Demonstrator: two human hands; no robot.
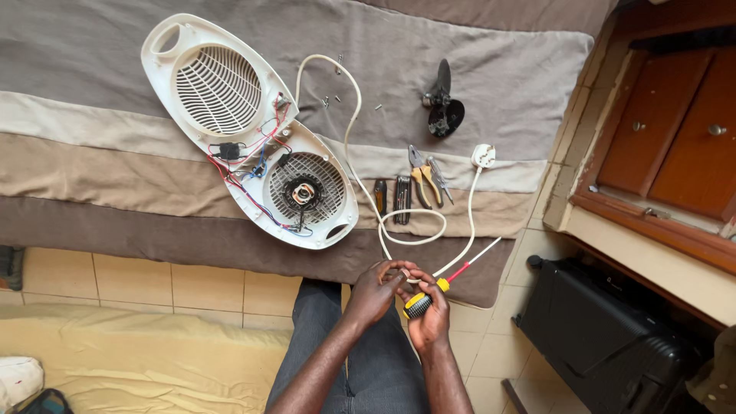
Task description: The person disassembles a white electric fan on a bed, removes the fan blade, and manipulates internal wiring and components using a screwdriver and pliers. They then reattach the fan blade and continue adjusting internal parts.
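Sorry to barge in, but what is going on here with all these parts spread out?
A person sits over a striped cloth with an opened white fan housing lying on it, wires and motor exposed. The right hand holds a screwdriver with a yellow-black handle, while the left hand pinches something small against it, beside the white cord. Pliers, a black fan blade and loose screws lie on the cloth.

Striped grey, beige and brown cloth (92,138) spread over floor. Pale square floor tiles (192,287) below it. Yellow sheet (138,353) at lower left. Wooden cabinet (667,138) with knobbed doors at right. Black hard-shell suitcase (606,330) on tiles beside it. Soft daylight.
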